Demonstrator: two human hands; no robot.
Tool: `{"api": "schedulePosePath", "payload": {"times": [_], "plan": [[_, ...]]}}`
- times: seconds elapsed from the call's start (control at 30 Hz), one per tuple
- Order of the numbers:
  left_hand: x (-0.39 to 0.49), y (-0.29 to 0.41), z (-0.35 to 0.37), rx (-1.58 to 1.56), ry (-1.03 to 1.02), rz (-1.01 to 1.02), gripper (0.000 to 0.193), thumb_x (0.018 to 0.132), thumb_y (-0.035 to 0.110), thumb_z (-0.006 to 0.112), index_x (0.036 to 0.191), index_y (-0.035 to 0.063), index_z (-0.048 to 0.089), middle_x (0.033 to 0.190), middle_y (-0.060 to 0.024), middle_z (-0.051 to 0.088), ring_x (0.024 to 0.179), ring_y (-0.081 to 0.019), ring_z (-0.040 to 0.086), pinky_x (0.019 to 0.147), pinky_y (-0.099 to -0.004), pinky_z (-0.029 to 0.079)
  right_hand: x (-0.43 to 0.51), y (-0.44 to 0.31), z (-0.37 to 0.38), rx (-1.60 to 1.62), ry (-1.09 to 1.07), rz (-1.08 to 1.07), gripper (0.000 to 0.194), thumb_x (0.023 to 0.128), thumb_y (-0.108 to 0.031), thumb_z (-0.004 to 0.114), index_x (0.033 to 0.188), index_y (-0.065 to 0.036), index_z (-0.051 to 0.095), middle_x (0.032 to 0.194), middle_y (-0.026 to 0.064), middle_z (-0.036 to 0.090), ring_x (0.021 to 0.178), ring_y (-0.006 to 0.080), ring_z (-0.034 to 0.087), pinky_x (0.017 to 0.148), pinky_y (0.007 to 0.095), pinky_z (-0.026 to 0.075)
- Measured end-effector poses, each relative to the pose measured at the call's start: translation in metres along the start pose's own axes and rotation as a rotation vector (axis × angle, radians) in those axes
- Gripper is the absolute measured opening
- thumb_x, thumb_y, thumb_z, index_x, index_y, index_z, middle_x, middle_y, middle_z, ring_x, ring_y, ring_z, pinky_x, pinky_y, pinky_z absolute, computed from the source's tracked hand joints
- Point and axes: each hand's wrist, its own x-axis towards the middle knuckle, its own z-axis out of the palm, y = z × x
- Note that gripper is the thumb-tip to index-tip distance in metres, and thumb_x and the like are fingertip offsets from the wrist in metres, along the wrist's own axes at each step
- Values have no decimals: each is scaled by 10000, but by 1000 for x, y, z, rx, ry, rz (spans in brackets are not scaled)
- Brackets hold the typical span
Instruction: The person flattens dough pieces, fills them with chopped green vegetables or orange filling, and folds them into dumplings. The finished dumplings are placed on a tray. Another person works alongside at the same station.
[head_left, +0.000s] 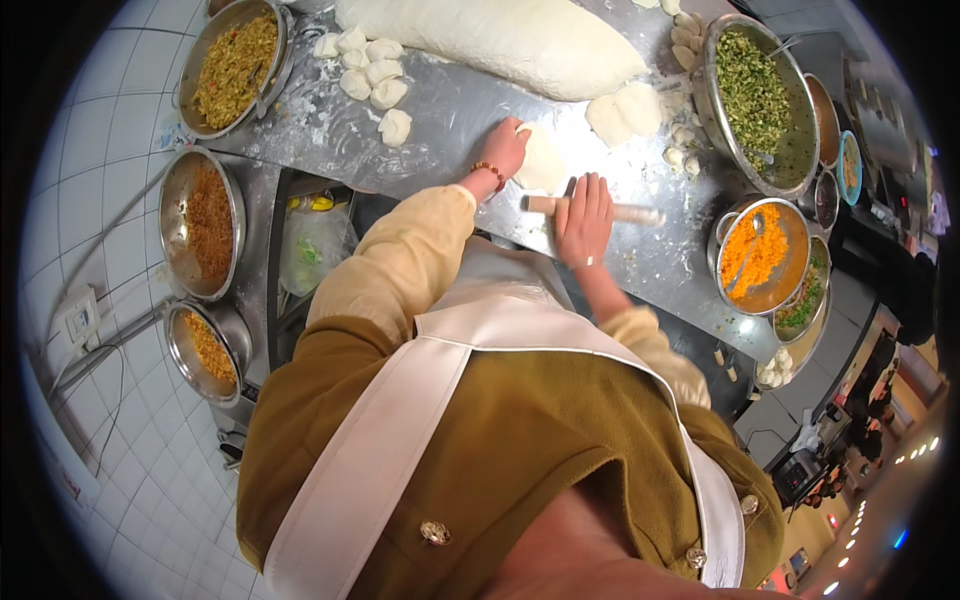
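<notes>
A flat round of dough (541, 159) lies on the floured metal worktop (450, 127). My left hand (505, 148), with a beaded bracelet at its wrist, pinches the round's left edge between thumb and fingers. Just below the round, my right hand (584, 221) presses on a wooden rolling pin (544, 204), whose right end is blurred. Beyond both hands stretches a large mass of dough (502, 41). A flattened dough piece (624, 115) sits at its right end. Several small dough pieces (383, 71) are grouped to the left.
A large steel bowl of chopped green filling (701, 97) stands at the right, above a bowl of orange shreds (712, 251). Bowls of yellow filling (182, 97) and brown shreds (166, 217) stand at the left. Below the worktop's left part is an open compartment with a plastic bag (311, 244).
</notes>
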Motion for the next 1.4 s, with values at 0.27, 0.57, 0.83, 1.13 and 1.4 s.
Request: {"api": "schedulePosePath", "payload": {"times": [0.27,0.57,0.83,1.13,1.4], "plan": [[13,55,10,-171,144,289,284,913,249,536,1099,35,539,1051,-167,609,997,-306,573,874,-383,442,-49,28,7,37,-93,-20,536,865,-264,539,1322,-11,420,1384,174,391,1298,351,331,1065,479,247],[-42,-104,-141,720,476,518,330,822,247,621,1131,135,587,1170,-80,500,1118,-299,447,948,-447,348,-55,23,9,-9,-91,53,538,877,-301,520,1339,-46,420,1366,150,408,1293,320,341,1068,482,238],[27,-130,-243,813,1175,31,214,842,216,565,1008,89,610,1079,-120,552,1013,-306,498,876,-427,378,-44,26,13,15,-32,9,533,868,-300,522,1325,-40,434,1336,153,431,1274,318,359,1063,493,234],[-26,-25,-10,612,274,779,166,834,172,547,954,88,624,1005,-78,564,989,-259,518,867,-398,415,-49,24,4,25,-75,32,502,859,-275,534,1298,-44,456,1289,133,466,1229,289,400,1044,466,248],[-7,12,15,761,210,856,357,886,257,513,1168,47,570,1261,-70,519,1207,-241,449,1016,-370,333,-33,31,3,57,78,-48,440,866,-234,523,1252,-26,482,1215,117,511,1106,254,470,946,405,316]]}}
